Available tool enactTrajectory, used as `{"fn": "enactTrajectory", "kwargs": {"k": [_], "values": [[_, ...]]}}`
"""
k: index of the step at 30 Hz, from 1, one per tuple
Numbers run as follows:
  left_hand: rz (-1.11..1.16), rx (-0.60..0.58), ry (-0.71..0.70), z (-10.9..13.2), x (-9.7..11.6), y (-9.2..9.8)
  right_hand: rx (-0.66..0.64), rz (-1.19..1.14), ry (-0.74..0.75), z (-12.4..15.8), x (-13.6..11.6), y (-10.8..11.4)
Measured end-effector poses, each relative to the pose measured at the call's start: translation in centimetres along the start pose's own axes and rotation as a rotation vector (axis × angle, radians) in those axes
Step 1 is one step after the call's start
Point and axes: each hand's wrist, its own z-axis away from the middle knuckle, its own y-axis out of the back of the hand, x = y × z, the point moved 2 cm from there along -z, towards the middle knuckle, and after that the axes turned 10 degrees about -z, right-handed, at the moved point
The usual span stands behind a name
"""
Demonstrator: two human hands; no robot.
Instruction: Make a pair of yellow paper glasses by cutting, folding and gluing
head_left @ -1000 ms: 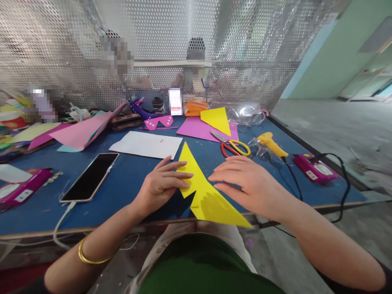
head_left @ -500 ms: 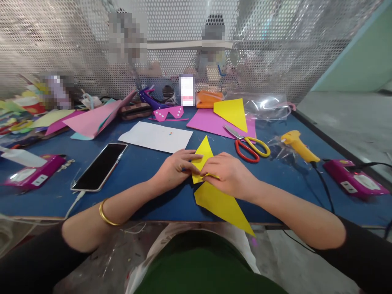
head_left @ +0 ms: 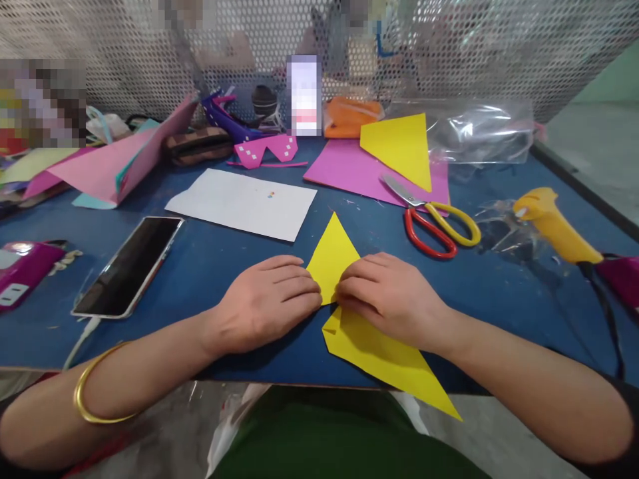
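Note:
A small pointed piece of yellow craft sheet (head_left: 331, 249) lies on the blue table between my hands, tip facing away from me. My left hand (head_left: 272, 299) is closed at its left edge, fingers together and fingertips on the sheet. On the opposite edge my right hand (head_left: 382, 293) grips it with curled fingers; the thumb is hidden. Beneath the right hand spreads a larger yellow sheet (head_left: 382, 356), whose long point reaches past the table's front edge. Whether the two yellow pieces touch is hidden by the right hand.
Scissors (head_left: 434, 226) with red and yellow handles lie right of centre. Beyond them are a purple sheet (head_left: 344, 166) and another yellow sheet (head_left: 402, 143). A yellow glue gun (head_left: 556, 223) rests at right. Leftward are a white sheet (head_left: 239, 203), a phone (head_left: 132, 266) on a cable and pink paper glasses (head_left: 267, 152).
The right hand's pinch at the small yellow piece's lower edge has given way to both hands resting at its sides, the piece lying flatter. The head view has tilted down and moved closer.

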Motion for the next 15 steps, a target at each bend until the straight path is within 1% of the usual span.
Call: {"fn": "enactTrajectory", "kwargs": {"k": [2,5,9,15], "values": [[0.03,-0.009,0.024,0.0,0.1,-0.1,0.023,0.001,0.024,0.0,-0.3,0.1],[0.106,-0.048,0.107,0.2,0.2,-0.2,0.033,-0.013,0.023,0.0,-0.8,0.1],[0.235,-0.058,0.222,0.4,0.2,-0.2,0.032,-0.029,-0.046,0.0,-1.2,-0.1],[0.287,-0.047,0.292,0.4,0.1,-0.2,0.075,-0.052,-0.134,0.3,-1.3,-0.4]]}}
